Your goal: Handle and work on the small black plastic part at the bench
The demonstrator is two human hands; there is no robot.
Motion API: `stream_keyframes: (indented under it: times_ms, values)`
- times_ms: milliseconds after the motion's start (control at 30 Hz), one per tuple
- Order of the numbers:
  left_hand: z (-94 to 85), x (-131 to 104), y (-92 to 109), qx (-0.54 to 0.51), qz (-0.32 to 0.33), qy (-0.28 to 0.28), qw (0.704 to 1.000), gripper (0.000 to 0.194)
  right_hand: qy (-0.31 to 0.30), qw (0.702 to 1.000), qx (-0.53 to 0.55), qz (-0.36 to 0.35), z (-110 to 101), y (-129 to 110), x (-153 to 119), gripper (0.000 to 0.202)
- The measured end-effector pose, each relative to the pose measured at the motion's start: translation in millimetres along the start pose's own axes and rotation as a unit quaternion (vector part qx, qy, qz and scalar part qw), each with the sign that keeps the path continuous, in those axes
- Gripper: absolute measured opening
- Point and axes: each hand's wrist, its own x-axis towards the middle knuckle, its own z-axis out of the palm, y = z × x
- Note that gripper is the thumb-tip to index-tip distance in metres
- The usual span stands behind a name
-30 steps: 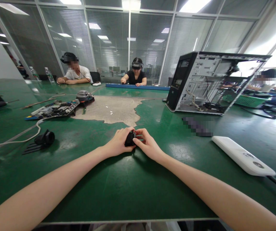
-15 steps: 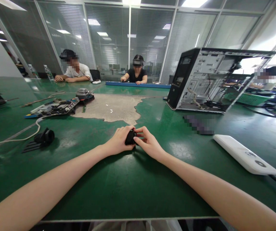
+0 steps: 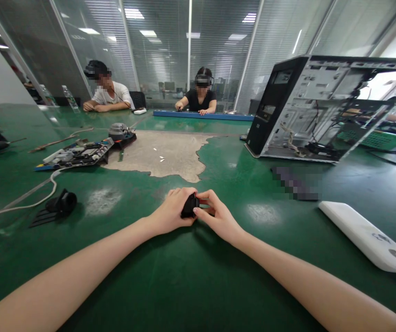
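Note:
A small black object [image 3: 189, 206] is between my two hands, low over the middle of the green table [image 3: 184, 286]. My left hand [image 3: 173, 210] is wrapped round its left side, thumb below and fingers above. On its right side, my right hand [image 3: 216, 214] pinches the edge with thumb and fingertips. The object's details are too dark to make out, and my left palm hides part of it.
An open computer case [image 3: 284, 110] stands at the right, with a white power bank-like block [image 3: 367, 235] nearer. Circuit boards [image 3: 76, 154] and a black clip-like part [image 3: 61, 204] lie left. Two people [image 3: 109, 92] [image 3: 201, 97] sit across the table.
The view has shifted and tilted down slightly, so the case and white block appear larger and further right. Both hands keep their hold on the black object, which looks slightly turned.

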Motion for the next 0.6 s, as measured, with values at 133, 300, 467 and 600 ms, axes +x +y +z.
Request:
stream_keyframes:
  times_ms: [133,300,467,600]
  values:
    - [-1.6,2.8,-0.8,-0.005,-0.007,-0.003,1.000,0.054,0.002,1.000,0.022,0.014,-1.3,2.5,2.8,0.015]
    - [-3.8,7.7,-3.9,-0.016,-0.008,-0.015,1.000,0.057,0.016,0.998,0.006,0.055,-3.2,2.3,8.0,0.021]
    - [-6.8,13.1,-7.8,-0.031,-0.005,-0.036,0.999,0.060,-0.015,0.998,0.002,0.066,-7.5,2.8,12.2,0.024]
    - [-8.2,16.1,-10.4,-0.045,-0.012,-0.046,0.998,0.061,-0.009,0.999,0.015,0.034,-9.6,4.0,14.3,0.026]
